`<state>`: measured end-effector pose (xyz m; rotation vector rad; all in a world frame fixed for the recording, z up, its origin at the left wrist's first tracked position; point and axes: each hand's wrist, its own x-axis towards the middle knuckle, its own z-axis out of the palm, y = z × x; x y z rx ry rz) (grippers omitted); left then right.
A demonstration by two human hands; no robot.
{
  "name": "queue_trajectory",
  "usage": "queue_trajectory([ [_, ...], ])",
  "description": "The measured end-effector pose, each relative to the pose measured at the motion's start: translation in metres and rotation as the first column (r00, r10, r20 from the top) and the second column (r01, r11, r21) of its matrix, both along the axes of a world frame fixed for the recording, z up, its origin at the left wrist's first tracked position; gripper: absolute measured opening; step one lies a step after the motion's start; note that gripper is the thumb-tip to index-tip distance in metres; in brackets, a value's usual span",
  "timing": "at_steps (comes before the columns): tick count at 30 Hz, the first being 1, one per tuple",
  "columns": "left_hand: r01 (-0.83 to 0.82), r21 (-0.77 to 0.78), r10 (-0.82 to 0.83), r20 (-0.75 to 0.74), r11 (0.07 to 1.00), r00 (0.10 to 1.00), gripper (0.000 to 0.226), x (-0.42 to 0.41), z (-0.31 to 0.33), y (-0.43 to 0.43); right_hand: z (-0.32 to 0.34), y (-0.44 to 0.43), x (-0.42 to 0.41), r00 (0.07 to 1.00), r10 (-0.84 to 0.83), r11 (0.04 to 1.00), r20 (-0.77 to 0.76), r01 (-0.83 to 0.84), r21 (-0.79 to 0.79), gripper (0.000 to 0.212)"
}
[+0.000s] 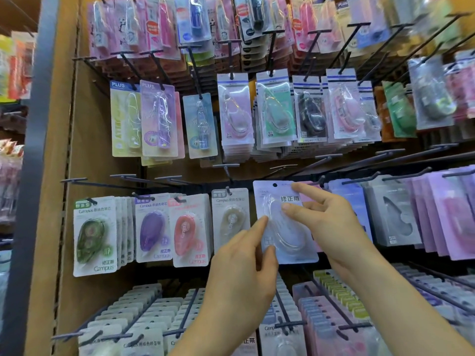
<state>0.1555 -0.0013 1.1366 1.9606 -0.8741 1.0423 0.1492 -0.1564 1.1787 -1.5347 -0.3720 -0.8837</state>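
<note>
I hold a pale lilac blister pack of correction tape [288, 232] up in front of a shop's peg display. My left hand [244, 263] pinches its lower left edge between thumb and forefinger. My right hand [326, 219] grips its right side, with one finger at the top right corner near the hang hole and another finger on the clear blister. The pack hangs on no hook; a bare hook [227, 170] juts out just above and left of it.
Rows of black hooks carry packs of correction tape: a beige Campus pack [231, 217] directly left, red [189, 232], purple [151, 227] and green [93, 235] ones further left, grey packs [393, 214] to the right. Lower hooks [331, 299] stick out under my forearms. A grey upright post [33, 163] stands at left.
</note>
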Motion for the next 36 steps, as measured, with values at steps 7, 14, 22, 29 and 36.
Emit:
queue_trajectory([
  [7, -0.120, 0.021, 0.117, 0.129, 0.992, 0.985, 0.040, 0.005, 0.036, 0.000, -0.008, -0.001, 0.004, 0.995, -0.088, 0.996, 0.049, 0.088, -0.004, 0.055],
  [14, -0.066, 0.008, 0.066, -0.066, 0.998, 0.996, 0.046, 0.038, 0.099, -0.035, -0.016, -0.001, 0.007, 0.983, -0.151, 0.982, 0.109, 0.161, -0.099, 0.061],
  [22, 0.102, -0.141, -0.136, -0.254, 0.985, 0.958, 0.006, 0.041, 0.106, -0.031, -0.015, -0.007, 0.007, 0.995, 0.070, 0.998, 0.076, -0.069, -0.013, 0.063],
  [29, 0.106, -0.010, -0.106, -0.236, 0.994, 0.966, 0.009, 0.042, 0.108, -0.028, -0.018, -0.009, 0.009, 0.992, 0.100, 0.995, 0.073, -0.100, -0.006, 0.061],
  [36, 0.165, -0.191, -0.195, -0.148, 0.968, 0.970, 0.011, 0.047, 0.090, -0.032, -0.020, -0.011, 0.019, 0.995, -0.049, 0.991, 0.087, 0.059, -0.119, 0.057],
])
